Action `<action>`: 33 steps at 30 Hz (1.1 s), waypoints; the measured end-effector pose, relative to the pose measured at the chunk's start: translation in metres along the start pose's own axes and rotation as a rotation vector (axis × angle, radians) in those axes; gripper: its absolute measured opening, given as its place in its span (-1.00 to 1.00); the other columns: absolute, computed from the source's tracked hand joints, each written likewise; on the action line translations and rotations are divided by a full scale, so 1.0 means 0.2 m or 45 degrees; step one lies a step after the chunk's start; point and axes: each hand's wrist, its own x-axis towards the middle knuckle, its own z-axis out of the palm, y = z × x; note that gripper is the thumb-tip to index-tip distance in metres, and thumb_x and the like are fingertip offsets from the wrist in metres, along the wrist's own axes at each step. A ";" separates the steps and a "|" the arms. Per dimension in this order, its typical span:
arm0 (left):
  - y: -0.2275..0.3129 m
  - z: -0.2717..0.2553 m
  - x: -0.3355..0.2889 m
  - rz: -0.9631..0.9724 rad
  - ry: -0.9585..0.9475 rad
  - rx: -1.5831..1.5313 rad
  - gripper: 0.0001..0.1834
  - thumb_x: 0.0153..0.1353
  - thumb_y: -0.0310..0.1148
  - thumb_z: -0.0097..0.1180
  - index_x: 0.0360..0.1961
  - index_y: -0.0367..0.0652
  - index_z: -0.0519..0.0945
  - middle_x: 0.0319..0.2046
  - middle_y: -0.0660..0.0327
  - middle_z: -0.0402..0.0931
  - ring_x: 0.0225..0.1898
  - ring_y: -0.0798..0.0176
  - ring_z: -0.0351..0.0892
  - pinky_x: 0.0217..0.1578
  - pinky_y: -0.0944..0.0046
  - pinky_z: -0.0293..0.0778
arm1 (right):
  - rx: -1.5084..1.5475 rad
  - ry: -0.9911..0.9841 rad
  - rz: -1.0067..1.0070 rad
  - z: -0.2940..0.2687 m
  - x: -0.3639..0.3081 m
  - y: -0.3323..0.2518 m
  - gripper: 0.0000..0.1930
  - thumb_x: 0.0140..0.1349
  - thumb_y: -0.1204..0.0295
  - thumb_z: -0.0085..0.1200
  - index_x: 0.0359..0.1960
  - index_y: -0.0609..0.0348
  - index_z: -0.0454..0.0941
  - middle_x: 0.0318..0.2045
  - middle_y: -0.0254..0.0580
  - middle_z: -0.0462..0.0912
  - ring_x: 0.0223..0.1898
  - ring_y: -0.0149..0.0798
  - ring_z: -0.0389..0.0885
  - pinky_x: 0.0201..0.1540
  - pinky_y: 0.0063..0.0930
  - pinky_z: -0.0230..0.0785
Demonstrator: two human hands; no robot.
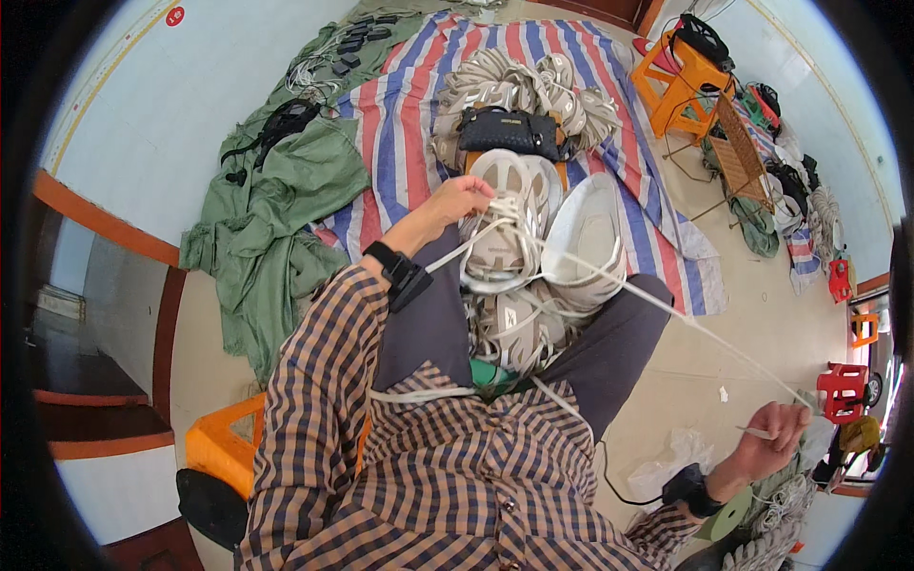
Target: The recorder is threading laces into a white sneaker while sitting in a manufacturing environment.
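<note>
Several beige and white sneakers lie in and before my lap. One sneaker (502, 255) has its laced upper facing up, and another sneaker (587, 238) beside it shows its pale inside. My left hand (461, 200) is closed in a pinch on the white shoelace at the first sneaker's lacing. From there a long white shoelace (693, 324) runs taut, down and to the right. Out at the lower right, my right hand (773, 440) is closed on its far part, with a short end poking out between the fingers. Another sneaker (514, 328) rests lower, between my thighs.
A black pouch (509, 133) sits just beyond the sneakers, before a sneaker pile (505, 86) on a striped sheet (400, 143). Green cloth (276, 200) spreads at left. An orange stool (681, 81) and a brown woven chair (738, 152) stand at right.
</note>
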 end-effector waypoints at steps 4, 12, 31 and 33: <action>-0.01 0.03 0.00 0.233 0.068 0.122 -0.82 0.09 -0.43 0.09 -0.25 -0.21 0.51 -0.39 0.31 0.50 -0.39 0.45 0.42 -0.35 0.46 0.34 | 0.090 0.107 -0.135 -0.06 -0.03 -0.17 -0.94 0.30 0.58 -0.21 -0.33 0.25 0.33 -0.76 -0.46 0.09 -0.69 -0.53 0.08 -0.44 -0.63 0.14; -0.12 0.10 -0.32 0.521 0.507 1.663 -0.51 -0.02 -0.11 0.17 -0.14 -0.22 0.47 -0.22 0.04 0.50 -0.06 0.01 0.43 0.06 0.00 0.21 | -1.792 -0.496 0.857 0.06 -0.10 0.51 -0.74 0.18 0.58 0.04 -0.07 0.28 0.53 -0.22 -0.22 0.59 -0.35 -0.45 0.55 -0.25 -0.59 0.38; -0.11 0.06 -0.38 0.701 0.327 1.146 -0.68 0.02 -0.34 0.17 -0.14 -0.11 0.51 -0.43 0.22 0.45 -0.26 0.10 0.47 0.05 0.00 0.21 | -2.292 -1.099 0.102 0.13 0.11 1.72 -0.71 0.04 0.41 0.14 -0.18 0.11 0.43 -0.15 -0.12 0.42 -0.08 -0.06 0.48 -0.21 -0.16 0.41; -0.11 0.06 -0.37 0.775 0.338 1.119 -0.72 0.05 -0.36 0.15 -0.17 -0.11 0.53 -0.45 0.21 0.44 -0.30 0.07 0.47 -0.01 0.03 0.28 | -2.261 -1.060 0.021 0.11 0.12 1.73 -0.74 0.05 0.42 0.12 -0.19 0.10 0.43 -0.20 -0.14 0.46 -0.14 -0.04 0.51 -0.23 -0.16 0.42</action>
